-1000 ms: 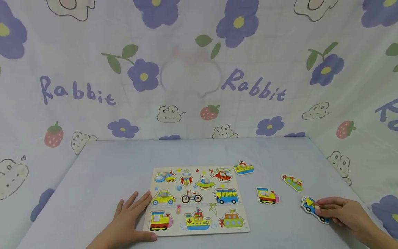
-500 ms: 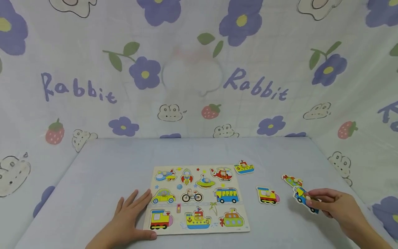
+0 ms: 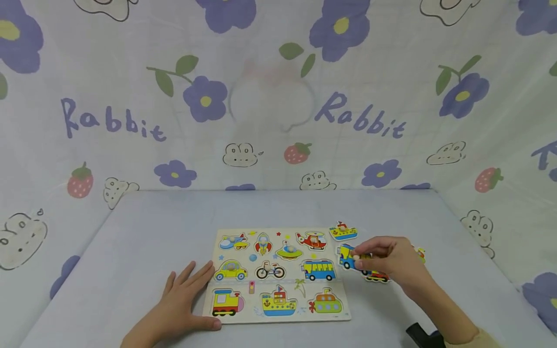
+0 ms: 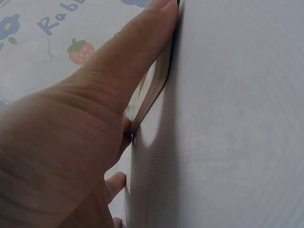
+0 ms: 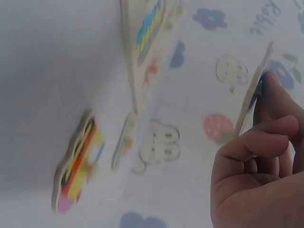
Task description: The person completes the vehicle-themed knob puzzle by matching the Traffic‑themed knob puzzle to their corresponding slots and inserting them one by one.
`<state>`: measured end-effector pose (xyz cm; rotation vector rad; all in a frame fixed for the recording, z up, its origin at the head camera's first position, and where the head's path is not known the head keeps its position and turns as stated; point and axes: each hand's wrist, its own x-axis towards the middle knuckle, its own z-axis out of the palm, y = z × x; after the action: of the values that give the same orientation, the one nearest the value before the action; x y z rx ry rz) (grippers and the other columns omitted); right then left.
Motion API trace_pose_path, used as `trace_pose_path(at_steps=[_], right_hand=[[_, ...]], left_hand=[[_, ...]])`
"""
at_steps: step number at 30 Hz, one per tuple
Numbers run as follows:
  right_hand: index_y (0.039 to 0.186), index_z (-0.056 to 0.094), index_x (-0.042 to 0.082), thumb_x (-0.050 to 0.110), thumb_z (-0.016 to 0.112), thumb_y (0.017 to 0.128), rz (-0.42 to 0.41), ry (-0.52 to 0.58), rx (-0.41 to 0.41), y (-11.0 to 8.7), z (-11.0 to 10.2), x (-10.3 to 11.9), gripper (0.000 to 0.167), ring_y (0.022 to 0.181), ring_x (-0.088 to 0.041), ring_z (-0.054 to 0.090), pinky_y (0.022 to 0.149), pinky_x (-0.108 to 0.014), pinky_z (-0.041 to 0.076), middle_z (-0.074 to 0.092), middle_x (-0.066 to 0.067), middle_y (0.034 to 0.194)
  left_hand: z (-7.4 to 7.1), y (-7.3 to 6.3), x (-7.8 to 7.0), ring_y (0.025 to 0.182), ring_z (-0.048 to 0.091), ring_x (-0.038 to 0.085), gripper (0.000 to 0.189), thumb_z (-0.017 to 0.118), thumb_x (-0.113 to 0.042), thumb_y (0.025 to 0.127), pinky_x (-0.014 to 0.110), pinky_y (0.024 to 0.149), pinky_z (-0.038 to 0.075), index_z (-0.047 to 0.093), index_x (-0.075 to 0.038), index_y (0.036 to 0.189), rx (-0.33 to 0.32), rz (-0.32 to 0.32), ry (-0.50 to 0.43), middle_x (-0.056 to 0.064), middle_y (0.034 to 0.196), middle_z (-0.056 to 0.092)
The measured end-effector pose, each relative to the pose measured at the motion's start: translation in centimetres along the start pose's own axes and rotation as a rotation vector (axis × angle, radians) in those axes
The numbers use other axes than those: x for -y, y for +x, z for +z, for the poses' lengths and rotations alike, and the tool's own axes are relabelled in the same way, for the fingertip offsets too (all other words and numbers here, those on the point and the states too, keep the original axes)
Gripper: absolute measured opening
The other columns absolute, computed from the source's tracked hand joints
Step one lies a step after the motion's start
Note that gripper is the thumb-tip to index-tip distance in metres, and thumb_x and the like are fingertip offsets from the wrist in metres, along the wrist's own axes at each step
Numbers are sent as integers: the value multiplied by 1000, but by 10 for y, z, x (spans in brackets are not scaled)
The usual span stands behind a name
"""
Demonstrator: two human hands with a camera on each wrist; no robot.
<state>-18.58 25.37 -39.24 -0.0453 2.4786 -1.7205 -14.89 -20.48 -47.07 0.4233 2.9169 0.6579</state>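
My right hand (image 3: 391,263) pinches the small knob of a blue and yellow bus puzzle piece (image 3: 345,256), held above the table just right of the wooden peg puzzle board (image 3: 235,285). In the right wrist view that bus piece (image 5: 251,92) appears nearly edge-on between thumb and fingers. The left hand (image 3: 178,304) rests against the board's left edge, fingers straight and spread, thumb at the near-left corner. A matching bus picture (image 3: 319,270) lies at the board's right side. Partly hidden under the right hand is a train piece (image 3: 376,277).
A ship piece (image 3: 344,232) lies by the board's far-right corner. Behind the right hand, a submarine piece (image 3: 420,253) shows only its edge. Knobbed pieces such as the helicopter (image 3: 312,240) and bicycle (image 3: 271,270) sit in the board. A patterned curtain (image 3: 270,111) stands behind the table.
My right hand has lifted the bus piece off the table's right side and carried it left, over the train piece, to near the board. The left hand stays put.
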Motion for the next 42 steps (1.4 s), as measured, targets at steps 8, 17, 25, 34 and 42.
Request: trace_pose_path(at_steps=[8,17,25,34,42], right_hand=[[91,77,8,16,89,70,-6,-46,98,24,42,-5,26,61,-16,54,46,-23,37,74,-6,86],[90,76,6,11,89,71,-23,-29,173,35,60,-9,23,66,-18,59,49,-24,40,74,-9,85],[83,76,12,6,87,73,-38,-197,104,40,73,-16,16,73,-17,63,61,-28,47,72,0,79],[85,76,9,3,86,73,26,-157,123,43,74,-13,17,75,-19,64,60,-29,47,73,-2,80],[85,76,8,3,85,74,48,-155,141,47,74,-17,15,75,-19,63,52,-27,44,74,-3,82]], left_hand=[[0,0,0,146,9,36,125,73,-82,52,69,108,-5,39,-18,153,3,-4,5,-4,158,30],[0,2,-1,147,8,36,123,73,-82,52,69,108,-5,39,-18,153,9,-7,4,-4,158,29],[0,1,-1,147,8,36,124,73,-82,52,69,108,-5,38,-18,153,8,-11,6,-4,158,29],[-1,1,-2,147,8,36,125,72,-83,52,69,108,-4,38,-18,153,1,-10,6,-4,158,30],[-1,2,-3,147,7,36,124,75,-80,52,70,107,-5,39,-19,153,17,-36,2,-3,158,30]])
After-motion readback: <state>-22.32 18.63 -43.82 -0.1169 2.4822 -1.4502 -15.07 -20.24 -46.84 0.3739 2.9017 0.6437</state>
